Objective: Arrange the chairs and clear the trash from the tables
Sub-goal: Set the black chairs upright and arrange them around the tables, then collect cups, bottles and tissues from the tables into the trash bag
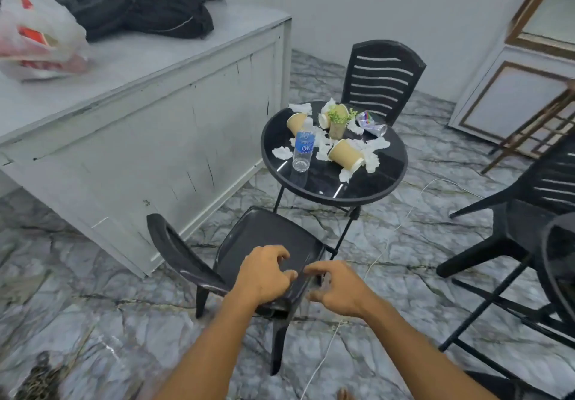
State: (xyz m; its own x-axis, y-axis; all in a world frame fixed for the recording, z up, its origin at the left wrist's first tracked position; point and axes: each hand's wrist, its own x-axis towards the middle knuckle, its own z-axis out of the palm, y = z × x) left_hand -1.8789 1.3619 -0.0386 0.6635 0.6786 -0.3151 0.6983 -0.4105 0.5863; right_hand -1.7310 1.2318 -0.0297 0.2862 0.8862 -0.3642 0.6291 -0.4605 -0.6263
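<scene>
Left hand (264, 276) and right hand (340, 289) curl over the near chair (255, 234), grip unclear, beside the littered table (373, 186).

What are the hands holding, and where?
Cannot tell: left hand and right hand are curled over the near seat edge of the black chair, but no closed grip shows.

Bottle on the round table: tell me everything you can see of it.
The bottle is clear plastic with a blue label reading OK and a pale cap. It looks empty. It stands upright on the left part of the black round table, base on the glossy top. Crumpled tissues lie close on both sides, and a tipped paper cup lies just behind.
</scene>
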